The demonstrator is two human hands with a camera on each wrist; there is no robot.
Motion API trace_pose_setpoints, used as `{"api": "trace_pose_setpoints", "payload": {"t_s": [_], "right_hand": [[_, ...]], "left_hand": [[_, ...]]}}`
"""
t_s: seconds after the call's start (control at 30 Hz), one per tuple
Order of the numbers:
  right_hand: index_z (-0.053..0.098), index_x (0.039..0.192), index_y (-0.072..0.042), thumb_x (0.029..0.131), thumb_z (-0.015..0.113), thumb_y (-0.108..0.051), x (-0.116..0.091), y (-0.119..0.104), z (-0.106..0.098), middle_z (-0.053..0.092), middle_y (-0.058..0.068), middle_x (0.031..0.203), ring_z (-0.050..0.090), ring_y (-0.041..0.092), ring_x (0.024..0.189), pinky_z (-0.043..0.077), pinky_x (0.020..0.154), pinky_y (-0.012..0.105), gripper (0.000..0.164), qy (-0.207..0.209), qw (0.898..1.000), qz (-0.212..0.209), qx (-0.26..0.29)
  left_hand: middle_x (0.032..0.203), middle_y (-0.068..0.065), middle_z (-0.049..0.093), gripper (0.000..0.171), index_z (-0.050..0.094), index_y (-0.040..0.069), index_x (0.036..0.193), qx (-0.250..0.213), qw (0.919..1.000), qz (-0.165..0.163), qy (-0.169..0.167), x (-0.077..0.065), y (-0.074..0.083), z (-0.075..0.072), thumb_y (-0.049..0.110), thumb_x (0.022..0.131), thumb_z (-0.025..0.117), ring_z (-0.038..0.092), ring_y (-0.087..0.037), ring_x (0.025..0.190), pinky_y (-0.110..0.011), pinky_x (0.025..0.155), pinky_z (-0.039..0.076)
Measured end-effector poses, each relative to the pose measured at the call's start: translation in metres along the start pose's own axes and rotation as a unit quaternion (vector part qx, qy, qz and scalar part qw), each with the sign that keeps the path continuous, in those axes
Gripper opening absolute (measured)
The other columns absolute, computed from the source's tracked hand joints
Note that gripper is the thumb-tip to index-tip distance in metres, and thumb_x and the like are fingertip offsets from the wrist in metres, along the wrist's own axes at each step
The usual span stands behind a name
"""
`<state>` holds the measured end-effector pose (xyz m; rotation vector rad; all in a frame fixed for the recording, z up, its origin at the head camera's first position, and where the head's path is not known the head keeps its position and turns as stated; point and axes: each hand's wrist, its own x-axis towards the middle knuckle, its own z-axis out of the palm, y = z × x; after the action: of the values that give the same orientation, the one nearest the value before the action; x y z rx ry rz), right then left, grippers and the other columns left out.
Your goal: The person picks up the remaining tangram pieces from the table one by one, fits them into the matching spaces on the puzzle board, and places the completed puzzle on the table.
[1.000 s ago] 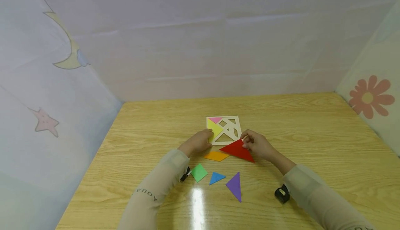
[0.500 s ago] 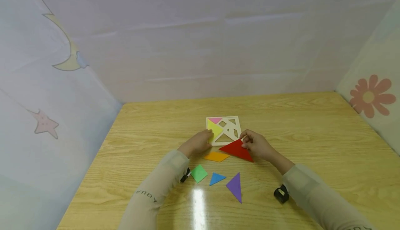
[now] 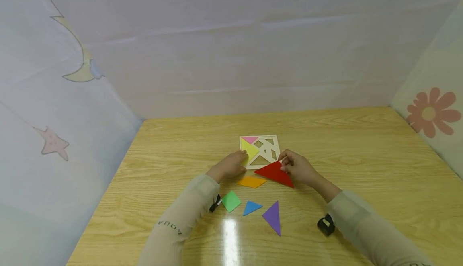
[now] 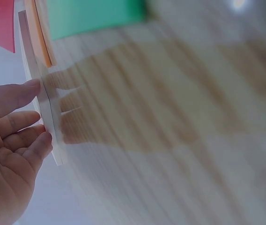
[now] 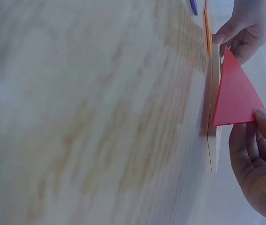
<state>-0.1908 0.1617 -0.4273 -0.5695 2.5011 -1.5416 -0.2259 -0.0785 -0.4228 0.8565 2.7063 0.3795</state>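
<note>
My left hand (image 3: 230,164) holds the near left corner of a wooden tangram tray (image 3: 256,167), fingertips over its left side and thumb at the near edge. A yellow triangle (image 3: 248,149) and a pink triangle (image 3: 249,140) lie in the tray; its other cutouts show bare. Between thumb and fingers, my right hand (image 3: 300,170) pinches a large red triangle (image 3: 273,173) by one corner. In the right wrist view the red triangle (image 5: 238,96) is raised and tilted, close over the tray's near edge (image 5: 213,150).
Nearer me lie an orange parallelogram (image 3: 252,182), a green square (image 3: 231,201), a blue triangle (image 3: 251,207) and a purple triangle (image 3: 273,217). Black wrist devices (image 3: 326,225) sit by both sleeves. Fabric walls (image 3: 231,69) stand at the wooden table's (image 3: 173,145) back and sides.
</note>
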Motion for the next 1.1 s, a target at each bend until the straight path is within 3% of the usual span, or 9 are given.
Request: {"api": "trace_pose_setpoints", "payload": {"t_s": [0.47, 1.1], "right_hand": [[0.049, 0.097, 0.003, 0.079, 0.053, 0.009, 0.0020, 0.0008, -0.0007, 0.050, 0.010, 0.075, 0.049, 0.020, 0.062, 0.045, 0.051, 0.024, 0.019, -0.003, 1.000, 0.017, 0.004], [0.049, 0.097, 0.002, 0.080, 0.053, 0.009, 0.0067, 0.0017, -0.0016, 0.050, 0.010, 0.074, 0.048, 0.019, 0.061, 0.046, 0.050, 0.025, 0.018, 0.000, 1.000, 0.012, -0.003]], "left_hand": [[0.131, -0.016, 0.036, 0.038, 0.046, 0.000, 0.118, 0.015, 0.9999, 0.006, 0.004, 0.0033, -0.0009, 0.0033, 0.012, 0.084, 0.054, 0.031, -0.027, 0.121, -0.032, 0.101, 0.023], [0.132, -0.017, 0.034, 0.043, 0.042, -0.002, 0.123, 0.024, 0.9997, 0.003, 0.003, 0.0022, -0.0002, 0.0012, 0.012, 0.084, 0.053, 0.030, -0.027, 0.122, -0.031, 0.102, 0.021]]}}
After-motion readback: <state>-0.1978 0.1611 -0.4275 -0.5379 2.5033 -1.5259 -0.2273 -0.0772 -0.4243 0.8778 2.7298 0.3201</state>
